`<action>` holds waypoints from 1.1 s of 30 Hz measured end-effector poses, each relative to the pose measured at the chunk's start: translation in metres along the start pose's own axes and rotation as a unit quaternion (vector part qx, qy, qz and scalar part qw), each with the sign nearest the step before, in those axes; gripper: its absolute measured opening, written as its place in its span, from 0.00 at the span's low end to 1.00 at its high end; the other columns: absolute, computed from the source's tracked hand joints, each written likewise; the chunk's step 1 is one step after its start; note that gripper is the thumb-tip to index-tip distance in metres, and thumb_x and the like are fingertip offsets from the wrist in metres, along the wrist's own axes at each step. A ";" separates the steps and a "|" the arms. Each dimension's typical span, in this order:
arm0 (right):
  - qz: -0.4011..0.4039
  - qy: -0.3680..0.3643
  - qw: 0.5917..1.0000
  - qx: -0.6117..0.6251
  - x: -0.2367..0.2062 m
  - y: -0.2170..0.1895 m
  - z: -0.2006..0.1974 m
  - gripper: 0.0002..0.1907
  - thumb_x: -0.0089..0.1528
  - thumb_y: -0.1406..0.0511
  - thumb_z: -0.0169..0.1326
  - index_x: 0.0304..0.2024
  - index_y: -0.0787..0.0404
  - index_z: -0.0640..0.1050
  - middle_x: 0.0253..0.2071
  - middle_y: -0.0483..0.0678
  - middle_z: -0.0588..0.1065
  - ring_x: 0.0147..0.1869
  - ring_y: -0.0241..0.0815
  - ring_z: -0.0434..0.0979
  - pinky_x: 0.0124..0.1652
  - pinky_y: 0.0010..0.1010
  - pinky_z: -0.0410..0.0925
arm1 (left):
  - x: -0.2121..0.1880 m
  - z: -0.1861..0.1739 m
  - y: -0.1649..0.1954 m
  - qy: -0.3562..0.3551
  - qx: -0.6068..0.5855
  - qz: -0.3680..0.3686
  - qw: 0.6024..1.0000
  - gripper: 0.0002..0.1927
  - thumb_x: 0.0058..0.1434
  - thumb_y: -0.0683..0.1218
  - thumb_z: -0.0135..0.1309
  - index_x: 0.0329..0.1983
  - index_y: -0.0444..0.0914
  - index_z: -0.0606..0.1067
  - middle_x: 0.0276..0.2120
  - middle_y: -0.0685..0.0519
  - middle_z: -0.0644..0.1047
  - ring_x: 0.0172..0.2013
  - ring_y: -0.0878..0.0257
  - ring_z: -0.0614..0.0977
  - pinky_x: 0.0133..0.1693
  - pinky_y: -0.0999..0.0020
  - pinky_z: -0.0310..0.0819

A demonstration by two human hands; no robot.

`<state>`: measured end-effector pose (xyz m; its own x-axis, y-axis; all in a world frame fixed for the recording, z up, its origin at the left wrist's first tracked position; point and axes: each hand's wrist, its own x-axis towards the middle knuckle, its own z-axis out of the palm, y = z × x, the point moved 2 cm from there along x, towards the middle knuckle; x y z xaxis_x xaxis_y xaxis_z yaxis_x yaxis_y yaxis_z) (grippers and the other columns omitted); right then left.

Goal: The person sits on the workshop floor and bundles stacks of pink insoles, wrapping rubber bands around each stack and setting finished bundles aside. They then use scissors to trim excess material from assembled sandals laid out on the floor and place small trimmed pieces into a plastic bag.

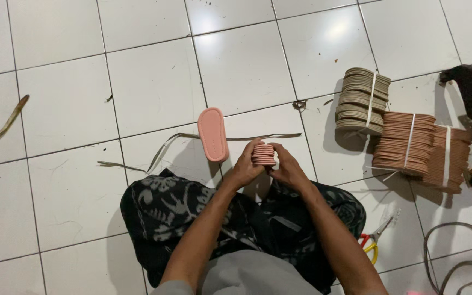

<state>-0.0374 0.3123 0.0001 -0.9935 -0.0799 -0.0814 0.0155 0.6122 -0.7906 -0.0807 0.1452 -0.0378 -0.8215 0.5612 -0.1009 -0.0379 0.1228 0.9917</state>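
Left hand (245, 168) & right hand (286, 168) clasp a small stack of pink insoles (263, 154); pink sole (213, 134) just beside on tiled floor (154, 87).

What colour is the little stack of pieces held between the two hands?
The small stack is salmon pink, held between the left hand and right hand; the head view shows it.

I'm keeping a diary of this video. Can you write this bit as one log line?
left hand: holds pink stack | right hand: holds same stack | pink sole: on floor beside | tied bundles: right | scissors: floor
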 end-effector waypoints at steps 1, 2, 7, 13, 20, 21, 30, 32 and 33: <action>-0.017 0.000 0.999 -0.037 0.000 -0.001 -0.002 0.39 0.51 0.68 0.66 0.64 0.60 0.65 0.57 0.57 0.73 0.60 0.59 0.74 0.54 0.45 0.69 | -0.002 -0.001 -0.001 0.003 0.010 0.009 1.000 0.37 0.62 0.45 0.58 0.73 0.40 0.58 0.61 0.45 0.71 0.60 0.52 0.76 0.59 0.58 0.72; -0.034 0.000 0.997 -0.074 -0.001 -0.003 -0.005 0.40 0.50 0.68 0.67 0.64 0.60 0.65 0.57 0.57 0.73 0.60 0.59 0.74 0.55 0.46 0.69 | -0.003 -0.002 -0.001 0.007 0.021 0.018 1.000 0.37 0.64 0.45 0.59 0.74 0.40 0.58 0.62 0.44 0.71 0.62 0.52 0.75 0.60 0.59 0.71; -0.011 -0.031 0.986 -0.161 -0.006 -0.009 -0.009 0.38 0.50 0.67 0.68 0.62 0.58 0.67 0.53 0.55 0.74 0.57 0.57 0.75 0.53 0.45 0.70 | -0.019 0.006 0.007 0.064 0.089 0.058 0.992 0.39 0.56 0.41 0.59 0.71 0.39 0.59 0.64 0.41 0.67 0.62 0.46 0.73 0.59 0.56 0.71; 0.038 -0.014 0.999 -0.001 -0.004 -0.011 0.001 0.33 0.52 0.66 0.66 0.59 0.61 0.69 0.52 0.55 0.75 0.56 0.56 0.77 0.50 0.43 0.71 | -0.020 0.009 0.015 0.080 0.190 0.146 0.968 0.41 0.53 0.38 0.58 0.71 0.38 0.60 0.67 0.37 0.64 0.67 0.37 0.66 0.65 0.47 0.64; -0.106 -0.068 0.924 -0.362 0.005 -0.008 0.001 0.28 0.53 0.67 0.61 0.55 0.66 0.71 0.48 0.54 0.74 0.56 0.52 0.73 0.58 0.41 0.65 | -0.025 0.012 0.010 0.085 0.422 0.138 0.892 0.48 0.48 0.39 0.58 0.74 0.35 0.55 0.71 0.38 0.59 0.73 0.41 0.57 0.70 0.49 0.54; -0.116 -0.084 0.907 -0.395 0.007 -0.005 0.005 0.25 0.56 0.67 0.59 0.55 0.67 0.71 0.48 0.53 0.74 0.57 0.51 0.73 0.59 0.39 0.64 | -0.025 0.014 0.009 0.091 0.437 0.135 0.885 0.47 0.51 0.40 0.58 0.75 0.34 0.54 0.71 0.37 0.58 0.73 0.41 0.56 0.70 0.48 0.53; -0.158 -0.084 0.911 -0.373 0.003 0.026 0.036 0.39 0.57 0.64 0.58 0.66 0.75 0.59 0.65 0.67 0.62 0.75 0.66 0.55 0.71 0.56 0.47 | -0.018 0.014 -0.011 0.064 0.478 0.089 0.871 0.42 0.57 0.37 0.53 0.76 0.39 0.55 0.69 0.36 0.59 0.70 0.38 0.58 0.69 0.44 0.52; -0.126 -0.107 0.931 -0.326 -0.002 0.031 0.032 0.38 0.58 0.66 0.57 0.67 0.73 0.59 0.65 0.65 0.62 0.75 0.62 0.56 0.72 0.55 0.49 | -0.017 0.015 -0.010 0.018 0.459 0.048 0.887 0.40 0.62 0.37 0.52 0.78 0.38 0.54 0.67 0.37 0.61 0.69 0.38 0.61 0.71 0.46 0.55; -0.110 -0.118 0.938 -0.305 -0.004 0.030 0.027 0.37 0.58 0.67 0.57 0.67 0.72 0.59 0.65 0.64 0.62 0.75 0.61 0.56 0.72 0.54 0.49 | -0.019 0.015 -0.001 0.033 0.456 0.077 0.886 0.41 0.61 0.37 0.52 0.78 0.37 0.54 0.68 0.36 0.60 0.69 0.38 0.61 0.71 0.46 0.56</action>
<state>-0.0301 0.3098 -0.0400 -0.9112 -0.3851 -0.1462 -0.3263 0.8914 -0.3146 -0.0560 0.1468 -0.0385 -0.8098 0.5832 0.0643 0.5282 0.6769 0.5127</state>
